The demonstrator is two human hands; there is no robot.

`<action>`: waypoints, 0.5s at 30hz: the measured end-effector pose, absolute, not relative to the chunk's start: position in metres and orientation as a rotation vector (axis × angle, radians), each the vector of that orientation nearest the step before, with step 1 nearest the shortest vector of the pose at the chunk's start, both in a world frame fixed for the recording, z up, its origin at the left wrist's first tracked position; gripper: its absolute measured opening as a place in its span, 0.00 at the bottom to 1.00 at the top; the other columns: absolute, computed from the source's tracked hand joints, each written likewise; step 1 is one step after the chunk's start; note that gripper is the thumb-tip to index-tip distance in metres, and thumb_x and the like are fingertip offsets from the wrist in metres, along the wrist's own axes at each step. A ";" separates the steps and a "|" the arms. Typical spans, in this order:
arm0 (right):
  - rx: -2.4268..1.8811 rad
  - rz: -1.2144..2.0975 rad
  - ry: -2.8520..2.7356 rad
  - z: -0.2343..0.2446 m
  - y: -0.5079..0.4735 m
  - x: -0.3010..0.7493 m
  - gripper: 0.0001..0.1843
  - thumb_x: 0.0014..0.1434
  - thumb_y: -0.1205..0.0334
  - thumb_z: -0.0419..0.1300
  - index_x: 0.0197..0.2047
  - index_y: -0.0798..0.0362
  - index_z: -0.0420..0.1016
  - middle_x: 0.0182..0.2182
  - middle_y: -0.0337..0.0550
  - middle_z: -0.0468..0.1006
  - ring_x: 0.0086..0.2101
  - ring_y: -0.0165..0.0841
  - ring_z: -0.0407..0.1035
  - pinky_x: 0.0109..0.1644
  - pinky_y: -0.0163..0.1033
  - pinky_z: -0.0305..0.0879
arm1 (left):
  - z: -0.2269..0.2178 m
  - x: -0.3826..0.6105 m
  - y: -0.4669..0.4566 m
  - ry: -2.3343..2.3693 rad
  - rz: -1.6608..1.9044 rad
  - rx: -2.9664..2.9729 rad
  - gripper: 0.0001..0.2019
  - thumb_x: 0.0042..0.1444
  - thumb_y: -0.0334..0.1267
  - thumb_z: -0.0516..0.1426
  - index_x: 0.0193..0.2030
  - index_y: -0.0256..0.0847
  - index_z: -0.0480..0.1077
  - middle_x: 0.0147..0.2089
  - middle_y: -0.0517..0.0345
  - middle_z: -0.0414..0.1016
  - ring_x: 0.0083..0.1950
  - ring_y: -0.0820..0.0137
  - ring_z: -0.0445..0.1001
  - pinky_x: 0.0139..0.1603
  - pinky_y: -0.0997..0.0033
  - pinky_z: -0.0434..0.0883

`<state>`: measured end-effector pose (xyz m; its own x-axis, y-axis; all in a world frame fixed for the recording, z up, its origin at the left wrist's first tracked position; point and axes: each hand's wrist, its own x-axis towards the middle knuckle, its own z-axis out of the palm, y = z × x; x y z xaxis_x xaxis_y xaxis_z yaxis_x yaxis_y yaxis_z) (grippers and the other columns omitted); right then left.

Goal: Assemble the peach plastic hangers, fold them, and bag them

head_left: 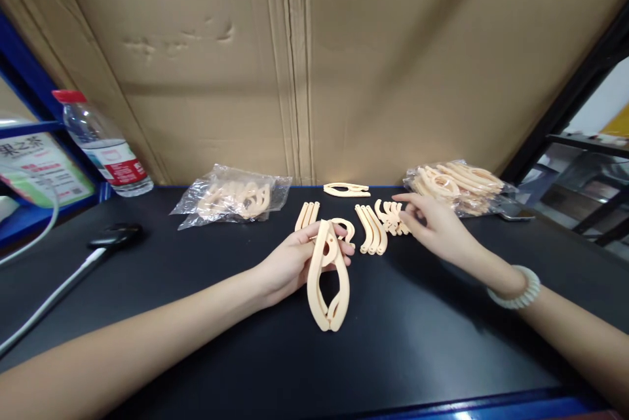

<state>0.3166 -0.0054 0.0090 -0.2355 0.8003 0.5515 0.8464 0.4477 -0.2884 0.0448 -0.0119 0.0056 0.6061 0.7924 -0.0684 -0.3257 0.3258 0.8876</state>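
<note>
My left hand [295, 256] is closed around a beige plastic folding hanger [314, 289], folded up with its long curved arms pointing toward me. Over a small pile of short curved beige parts [392, 217], my right hand [432, 220] reaches in from the right, index finger stretched and thumb apart; nothing shows in its grasp. Beside that pile lie several curved hanger arms [372, 230] in a row. More straight pieces [307, 213] and a curved hook piece [348, 227] sit behind my left hand, which partly hides them.
Another folded hanger [346, 190] lies at the back. Clear plastic bags of beige parts stand at left [233, 196] and right [455, 184], the right one by a phone [514, 211]. A bottle [111, 151], a black device [115, 235] with a white cable and a cardboard wall [196, 79] border the black table [393, 354].
</note>
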 end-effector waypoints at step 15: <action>-0.498 -0.433 -2.575 0.002 -0.072 0.242 0.08 0.65 0.70 0.55 0.44 0.52 0.75 0.40 0.42 0.78 0.48 0.37 0.68 0.58 0.46 0.61 | 0.006 0.049 -0.018 0.562 0.797 1.009 0.24 0.61 0.55 0.53 0.46 0.33 0.72 0.38 0.47 0.79 0.41 0.63 0.77 0.46 0.65 0.71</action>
<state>0.2422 -0.0718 0.0022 -0.8193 0.2665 0.5077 0.4179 0.8838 0.2104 0.0485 -0.0182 0.0059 0.5975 0.8000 -0.0542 -0.3205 0.3002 0.8984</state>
